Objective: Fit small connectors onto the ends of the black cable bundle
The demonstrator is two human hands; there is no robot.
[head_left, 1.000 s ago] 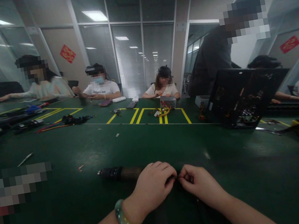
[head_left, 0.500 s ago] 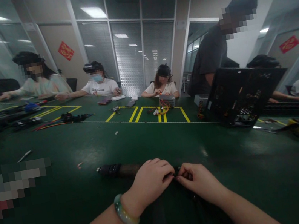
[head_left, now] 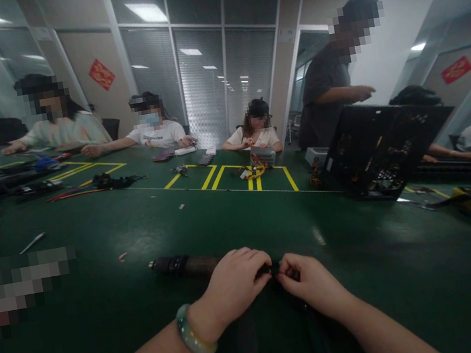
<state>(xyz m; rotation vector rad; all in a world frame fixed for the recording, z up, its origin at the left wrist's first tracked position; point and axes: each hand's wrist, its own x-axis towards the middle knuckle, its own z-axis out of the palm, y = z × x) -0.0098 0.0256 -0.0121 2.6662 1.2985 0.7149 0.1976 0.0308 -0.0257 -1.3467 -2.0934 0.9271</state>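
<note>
A dark cylindrical tool (head_left: 196, 264) with a metal tip at its left end lies on the green table (head_left: 161, 327); its right part passes behind my left hand (head_left: 239, 278). My left hand, with a jade-coloured bangle (head_left: 194, 334) at the wrist, has its thumb and fingers closed round a small dark piece. My right hand (head_left: 303, 273) pinches at the same spot from the right, its fingertips nearly meeting the left ones. The piece between them is too small and dark to name. Below my right hand, a dark, thin shape runs toward the near edge.
A large black panel (head_left: 393, 144) stands at the back right. Wires and dark parts (head_left: 105, 183) lie at the back left, and a metal box (head_left: 263, 155) with coloured wires stands at the centre back. Several people are around the table, one standing (head_left: 328, 82).
My left hand has shifted slightly up and left, and the gap between its thumb and fingers is wider. The standing person's forearm now shows, held out above the black panel.
</note>
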